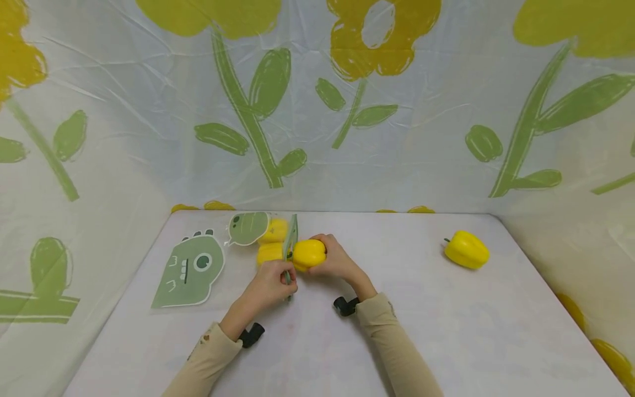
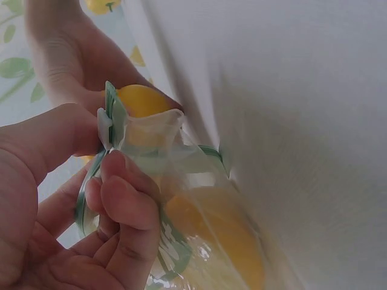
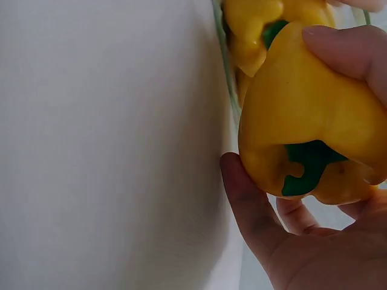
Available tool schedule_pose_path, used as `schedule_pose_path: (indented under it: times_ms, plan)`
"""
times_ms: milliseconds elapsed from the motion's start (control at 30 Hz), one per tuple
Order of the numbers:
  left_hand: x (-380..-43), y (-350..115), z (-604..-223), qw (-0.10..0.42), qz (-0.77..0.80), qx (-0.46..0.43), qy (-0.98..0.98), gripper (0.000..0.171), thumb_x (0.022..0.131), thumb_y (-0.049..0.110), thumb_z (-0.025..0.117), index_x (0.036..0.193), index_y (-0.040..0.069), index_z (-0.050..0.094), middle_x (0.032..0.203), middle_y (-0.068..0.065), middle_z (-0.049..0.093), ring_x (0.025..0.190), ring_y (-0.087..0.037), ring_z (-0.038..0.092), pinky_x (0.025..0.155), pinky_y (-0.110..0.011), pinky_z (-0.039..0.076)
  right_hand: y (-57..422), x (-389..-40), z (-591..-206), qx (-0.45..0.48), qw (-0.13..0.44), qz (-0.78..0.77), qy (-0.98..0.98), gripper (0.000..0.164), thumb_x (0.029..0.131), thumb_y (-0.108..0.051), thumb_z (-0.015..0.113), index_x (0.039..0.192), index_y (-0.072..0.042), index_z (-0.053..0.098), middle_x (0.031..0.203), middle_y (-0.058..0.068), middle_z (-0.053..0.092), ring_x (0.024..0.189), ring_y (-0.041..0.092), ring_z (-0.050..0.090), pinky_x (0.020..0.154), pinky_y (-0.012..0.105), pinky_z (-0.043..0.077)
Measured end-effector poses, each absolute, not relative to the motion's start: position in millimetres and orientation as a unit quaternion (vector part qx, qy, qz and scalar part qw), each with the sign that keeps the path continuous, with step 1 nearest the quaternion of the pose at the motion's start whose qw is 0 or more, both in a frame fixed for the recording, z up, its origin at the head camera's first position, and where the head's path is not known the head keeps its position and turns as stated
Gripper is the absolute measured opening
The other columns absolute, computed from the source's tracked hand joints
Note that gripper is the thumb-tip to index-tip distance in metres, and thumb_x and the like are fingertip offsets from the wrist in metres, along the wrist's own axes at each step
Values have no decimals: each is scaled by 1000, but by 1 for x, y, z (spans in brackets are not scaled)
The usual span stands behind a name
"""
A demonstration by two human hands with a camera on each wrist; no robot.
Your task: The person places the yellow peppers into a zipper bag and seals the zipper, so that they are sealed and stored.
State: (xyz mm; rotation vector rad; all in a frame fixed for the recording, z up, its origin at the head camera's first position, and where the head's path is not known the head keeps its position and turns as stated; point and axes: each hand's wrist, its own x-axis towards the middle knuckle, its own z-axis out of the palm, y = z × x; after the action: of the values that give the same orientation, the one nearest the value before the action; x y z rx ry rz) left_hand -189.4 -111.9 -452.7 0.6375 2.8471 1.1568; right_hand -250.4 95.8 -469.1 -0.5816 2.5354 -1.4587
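Left of centre, towards the far edge of the bench (image 1: 496,331), the left hand (image 1: 272,280) pinched the rim of a green-printed clear zip bag (image 1: 210,264); the right hand (image 1: 337,259) gripped a yellow bell pepper (image 1: 310,254) at its mouth. Other peppers (image 1: 269,253) lay inside; a spare pepper (image 1: 467,250) lay near the far right corner. Bagging seemed under way; the next move called for spreading the mouth and pushing inward.
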Motion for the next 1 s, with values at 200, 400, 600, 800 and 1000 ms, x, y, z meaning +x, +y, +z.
schedule_pose_path:
  times_ms: [200, 400, 600, 800, 1000]
  plan:
    - [-190, -112, -454, 1, 371, 207, 905, 15, 75, 3, 74, 73, 14, 63, 62, 6, 49, 53, -9, 45, 50, -23, 39, 87, -249, -470, -202, 70, -458, 863, 74, 66, -21, 86, 131, -5, 53, 117, 14, 47, 101, 25, 50, 88, 43, 44]
    - [-190, -112, -453, -13, 359, 228, 905, 12, 73, 3, 73, 73, 12, 64, 64, 7, 51, 56, -8, 45, 52, -23, 41, 80, -245, -467, -205, 77, -450, 866, 84, 69, -17, 84, 141, -3, 44, 124, 17, 42, 106, 28, 50, 92, 45, 45]
    - [-190, -113, -453, -31, 350, 237, 906, 12, 73, 3, 72, 73, 12, 64, 66, 5, 53, 58, -7, 45, 55, -23, 41, 74, -243, -467, -207, 89, -445, 867, 90, 72, -13, 82, 147, -1, 34, 128, 19, 38, 108, 28, 48, 95, 46, 45]
    - [-190, -112, -454, -45, 349, 243, 904, 15, 72, 3, 74, 71, 14, 63, 66, 5, 50, 58, -7, 44, 54, -23, 40, 69, -242, -470, -236, 83, -423, 871, 95, 72, -13, 83, 150, 2, 31, 126, 20, 39, 104, 27, 50, 91, 41, 47]
    - [-191, -113, -455, -36, 354, 240, 903, 14, 73, 4, 74, 72, 14, 65, 65, 6, 49, 57, -7, 44, 54, -23, 39, 78, -245, -471, -238, 130, -492, 827, 89, 74, -4, 81, 150, -2, 35, 138, 18, 44, 117, 32, 54, 96, 42, 49]
